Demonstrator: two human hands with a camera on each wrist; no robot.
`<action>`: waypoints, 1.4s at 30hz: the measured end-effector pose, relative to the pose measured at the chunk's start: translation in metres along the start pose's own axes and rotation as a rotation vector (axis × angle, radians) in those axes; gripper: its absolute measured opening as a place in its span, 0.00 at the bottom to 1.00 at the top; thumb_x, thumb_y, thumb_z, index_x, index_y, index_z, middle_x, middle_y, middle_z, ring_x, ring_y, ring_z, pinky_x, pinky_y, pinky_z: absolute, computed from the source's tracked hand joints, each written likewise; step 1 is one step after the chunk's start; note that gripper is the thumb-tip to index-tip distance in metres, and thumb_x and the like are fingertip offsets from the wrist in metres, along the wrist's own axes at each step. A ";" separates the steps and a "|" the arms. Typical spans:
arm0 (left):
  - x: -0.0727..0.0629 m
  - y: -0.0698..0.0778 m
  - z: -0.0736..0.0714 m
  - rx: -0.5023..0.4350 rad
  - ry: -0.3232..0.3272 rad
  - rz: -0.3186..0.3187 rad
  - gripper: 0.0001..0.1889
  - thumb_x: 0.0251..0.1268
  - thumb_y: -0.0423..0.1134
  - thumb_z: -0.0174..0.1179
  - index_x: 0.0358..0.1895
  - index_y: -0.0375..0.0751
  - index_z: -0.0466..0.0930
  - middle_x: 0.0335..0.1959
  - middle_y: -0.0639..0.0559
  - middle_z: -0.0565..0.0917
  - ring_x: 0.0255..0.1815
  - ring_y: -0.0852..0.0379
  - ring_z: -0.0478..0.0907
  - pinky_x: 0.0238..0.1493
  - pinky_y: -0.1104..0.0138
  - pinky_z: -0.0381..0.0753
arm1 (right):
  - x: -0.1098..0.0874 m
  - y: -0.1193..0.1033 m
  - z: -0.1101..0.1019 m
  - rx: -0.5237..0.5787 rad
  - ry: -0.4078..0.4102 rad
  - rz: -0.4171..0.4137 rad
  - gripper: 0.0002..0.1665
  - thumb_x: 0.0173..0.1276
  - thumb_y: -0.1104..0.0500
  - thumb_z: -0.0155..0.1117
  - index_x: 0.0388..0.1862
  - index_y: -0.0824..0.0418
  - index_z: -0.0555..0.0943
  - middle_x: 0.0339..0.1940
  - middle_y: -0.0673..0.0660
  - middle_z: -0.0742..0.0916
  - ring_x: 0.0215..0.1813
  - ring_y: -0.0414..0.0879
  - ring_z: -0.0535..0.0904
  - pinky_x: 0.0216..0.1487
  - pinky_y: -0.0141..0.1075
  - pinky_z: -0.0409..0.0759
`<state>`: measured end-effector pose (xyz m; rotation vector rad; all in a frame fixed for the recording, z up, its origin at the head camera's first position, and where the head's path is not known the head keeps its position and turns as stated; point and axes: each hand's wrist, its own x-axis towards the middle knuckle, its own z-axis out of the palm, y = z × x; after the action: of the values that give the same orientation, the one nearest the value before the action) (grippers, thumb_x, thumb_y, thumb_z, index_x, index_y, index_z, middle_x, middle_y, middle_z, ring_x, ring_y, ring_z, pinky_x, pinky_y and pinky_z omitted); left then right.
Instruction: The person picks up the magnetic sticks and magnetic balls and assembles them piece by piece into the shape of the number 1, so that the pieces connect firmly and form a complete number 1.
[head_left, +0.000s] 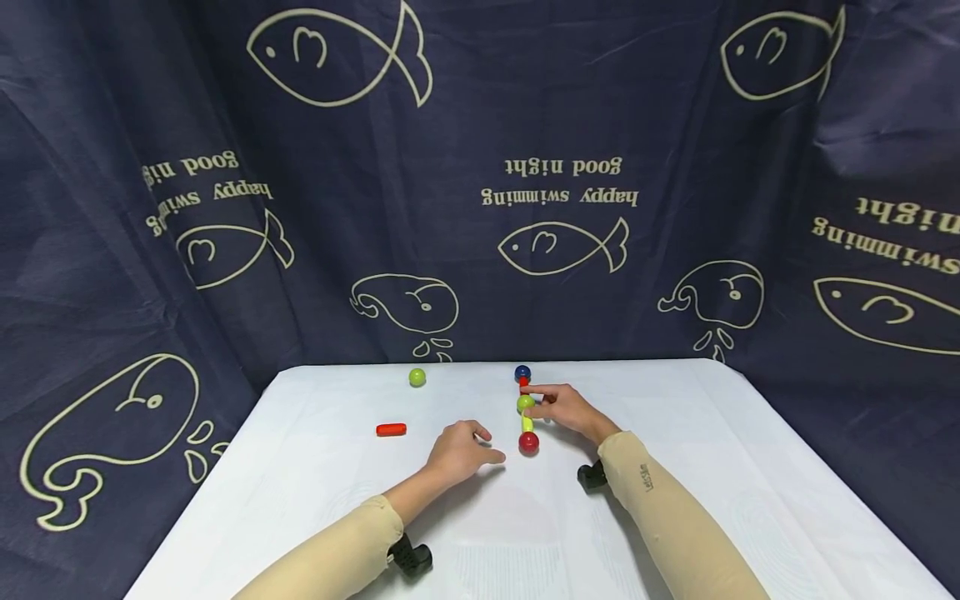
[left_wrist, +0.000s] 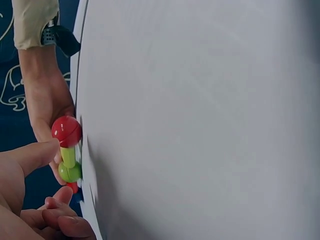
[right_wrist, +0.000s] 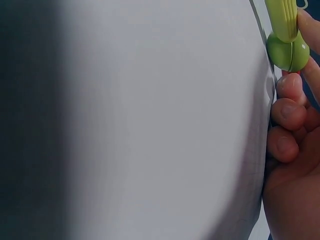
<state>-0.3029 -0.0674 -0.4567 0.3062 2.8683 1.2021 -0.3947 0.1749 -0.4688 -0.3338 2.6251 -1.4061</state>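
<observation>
A line of joined toy pieces lies on the table: a blue ball (head_left: 522, 372), a short red rod (head_left: 523, 384), a green ball (head_left: 526, 403), a yellow-green rod (head_left: 527, 425) and a red ball (head_left: 528, 442) at the near end. From the right side, my right hand (head_left: 567, 410) holds the chain around its green ball, thumb by the yellow-green rod and fingertips by the red rod. My left hand (head_left: 459, 452) hovers left of the red ball, thumb and fingers spread with nothing between them. In the left wrist view, its thumb overlaps the edge of the red ball (left_wrist: 67, 131).
To the left on the white table (head_left: 675, 483) lie a loose red rod (head_left: 391, 430) and, farther back, a loose green ball (head_left: 417, 377). A dark blue curtain (head_left: 450, 183) with fish drawings hangs behind the table's far edge.
</observation>
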 end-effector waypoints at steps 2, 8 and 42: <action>-0.001 -0.002 -0.001 -0.002 0.002 -0.004 0.19 0.46 0.47 0.77 0.39 0.40 0.85 0.31 0.52 0.83 0.30 0.56 0.75 0.31 0.63 0.73 | 0.000 0.001 0.000 0.002 -0.001 0.000 0.32 0.62 0.50 0.75 0.66 0.51 0.80 0.27 0.51 0.75 0.32 0.46 0.69 0.32 0.35 0.64; -0.004 -0.011 -0.007 -0.003 0.004 -0.025 0.19 0.47 0.49 0.77 0.39 0.41 0.85 0.32 0.52 0.82 0.31 0.56 0.74 0.32 0.64 0.73 | 0.001 0.002 -0.001 -0.004 -0.005 0.000 0.32 0.62 0.49 0.75 0.66 0.50 0.80 0.28 0.51 0.76 0.33 0.46 0.70 0.33 0.35 0.65; -0.012 -0.066 -0.054 -0.151 0.022 -0.014 0.17 0.53 0.43 0.75 0.45 0.43 0.87 0.21 0.57 0.69 0.21 0.61 0.63 0.26 0.68 0.62 | 0.005 0.006 0.000 0.025 0.010 0.029 0.32 0.60 0.49 0.77 0.64 0.47 0.82 0.29 0.52 0.76 0.34 0.46 0.70 0.35 0.36 0.66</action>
<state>-0.3076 -0.1529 -0.4659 0.2705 2.7715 1.4180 -0.4003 0.1769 -0.4740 -0.2844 2.6071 -1.4344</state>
